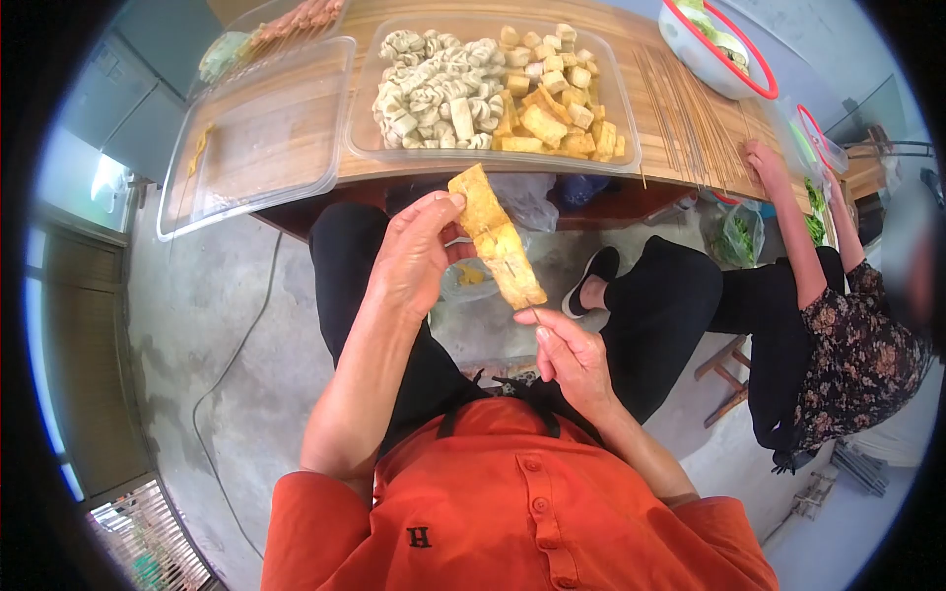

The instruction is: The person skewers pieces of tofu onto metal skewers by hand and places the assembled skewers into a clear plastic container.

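1 bare L hand [416, 251] at 11 o'clock, fingers pinching flat golden-brown tofu-like strip [500, 238] (12 o'clock); bare R hand [574, 364] ~1 o'clock, fingers gripping thin brown skewer [535, 316]. Strip may tear, prob. if skewer's pushed crooked.

Bright light; bowed, black-rimmed edges

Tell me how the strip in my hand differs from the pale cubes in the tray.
Shape: the strip is long and flattish; the cubes are short and chunky.
Place: the left hand grips the strip's upper end; the cubes lie piled in the tray.
Shared: both are yellowish.
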Available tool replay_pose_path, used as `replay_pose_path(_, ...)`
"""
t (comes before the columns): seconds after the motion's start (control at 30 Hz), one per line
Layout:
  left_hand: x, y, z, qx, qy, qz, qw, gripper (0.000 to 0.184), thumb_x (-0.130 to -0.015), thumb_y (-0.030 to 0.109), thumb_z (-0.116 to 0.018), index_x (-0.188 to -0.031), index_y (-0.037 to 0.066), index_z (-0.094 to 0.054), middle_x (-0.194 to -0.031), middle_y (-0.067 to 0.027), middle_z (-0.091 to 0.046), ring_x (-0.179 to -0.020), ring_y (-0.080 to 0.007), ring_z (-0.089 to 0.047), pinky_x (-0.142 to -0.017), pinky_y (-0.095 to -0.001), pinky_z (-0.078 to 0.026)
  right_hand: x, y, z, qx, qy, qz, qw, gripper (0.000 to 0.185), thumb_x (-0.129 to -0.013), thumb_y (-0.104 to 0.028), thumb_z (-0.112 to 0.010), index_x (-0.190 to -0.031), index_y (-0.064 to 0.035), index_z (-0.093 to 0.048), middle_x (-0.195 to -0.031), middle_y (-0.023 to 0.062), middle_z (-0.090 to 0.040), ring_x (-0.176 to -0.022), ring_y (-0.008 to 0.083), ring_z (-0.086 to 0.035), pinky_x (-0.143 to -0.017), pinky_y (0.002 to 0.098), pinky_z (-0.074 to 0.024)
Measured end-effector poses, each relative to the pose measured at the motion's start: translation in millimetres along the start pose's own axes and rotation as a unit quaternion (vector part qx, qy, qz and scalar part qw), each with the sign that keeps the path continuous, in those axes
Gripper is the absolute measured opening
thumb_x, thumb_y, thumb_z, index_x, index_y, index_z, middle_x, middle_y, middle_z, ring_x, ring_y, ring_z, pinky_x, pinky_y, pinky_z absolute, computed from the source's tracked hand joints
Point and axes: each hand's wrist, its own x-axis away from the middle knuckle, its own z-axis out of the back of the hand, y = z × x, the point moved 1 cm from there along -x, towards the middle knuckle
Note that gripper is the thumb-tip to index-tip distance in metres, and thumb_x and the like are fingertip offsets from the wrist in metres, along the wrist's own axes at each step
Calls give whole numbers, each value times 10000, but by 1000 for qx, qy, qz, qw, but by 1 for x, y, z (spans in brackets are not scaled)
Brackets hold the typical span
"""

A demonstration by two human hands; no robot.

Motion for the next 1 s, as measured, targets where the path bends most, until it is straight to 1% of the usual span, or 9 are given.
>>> replay_pose_path(0.03,-1,0,-2,0,2,2,1000,215,-899,241,-617,-1036,78,-641,-980,-48,-671,-891,-182,-634,-798,-364,-506,-3,0,1,-7,-4,1,1000,259,-993,-139,-470,-1188,-44,-611,-554,-28,-449,-490,43,-438,-489,211,-374)
replay_pose_path(0.1,1,2,-6,8,9,-5,1000,89,-882,204,-648,-841,126,-645,-843,30,-645,-768,-91,-582,-705,-302,-489,-3,2,1,-25,-7,-3,1000,258,-996,-145,-469,-1185,-42,-611,-557,-29,-454,-486,42,-432,-486,210,-368)
replay_pose_path(0.13,0,2,-4,8,9,-5,1000,89,-882,204,-648,-841,126,-645,-843,30,-645,-768,-91,-582,-705,-302,-489,-4,2,1,-43,-11,-5,999,257,-998,-150,-467,-1181,-40,-611,-560,-29,-459,-482,41,-426,-483,210,-363)
replay_pose_path(0.2,-1,1,0,-13,-13,-15,1000,203,-903,241,-612,-1034,89,-644,-980,-39,-672,-906,-174,-634,-795,-358,-502,-5,1,1,-42,-11,-5,999,256,-999,-153,-468,-1179,-39,-611,-562,-30,-460,-480,40,-422,-482,209,-360)
replay_pose_path(0.33,3,3,-12,-27,-12,-23,999,170,-916,213,-593,-1030,90,-616,-995,-37,-666,-898,-167,-631,-796,-358,-504,-9,-2,3,-69,-16,-28,997,254,-998,-157,-473,-1177,-39,-609,-560,-33,-453,-484,39,-422,-481,206,-355)
replay_pose_path(0.4,8,1,-20,-37,-20,-18,999,99,-908,157,-620,-979,91,-601,-947,9,-637,-824,-96,-583,-734,-322,-494,-14,-6,3,-85,-15,-32,996,252,-996,-153,-477,-1176,-36,-608,-566,-35,-451,-488,39,-424,-481,205,-354)
replay_pose_path(0.53,3,-1,-14,-30,-30,-53,998,112,-904,92,-613,-1011,78,-581,-950,0,-622,-844,-105,-585,-746,-318,-491,-14,-12,-1,-92,-29,-44,994,256,-994,-139,-470,-1171,-4,-597,-582,-36,-472,-494,33,-431,-485,195,-363)
replay_pose_path(0.6,2,0,-13,-6,-4,-76,997,119,-896,49,-610,-1006,78,-578,-917,1,-604,-835,-105,-578,-742,-296,-478,-14,-7,-1,-90,-27,-37,995,252,-993,-136,-474,-1167,-4,-600,-583,-36,-472,-494,34,-429,-485,196,-362)
replay_pose_path(1.0,5,1,-20,-31,4,-74,997,137,-871,34,-630,-992,60,-572,-876,2,-589,-770,-92,-548,-724,-268,-445,-13,-11,-3,-145,-21,-53,988,246,-995,-137,-471,-1147,-1,-609,-576,-36,-462,-485,36,-422,-476,197,-356)
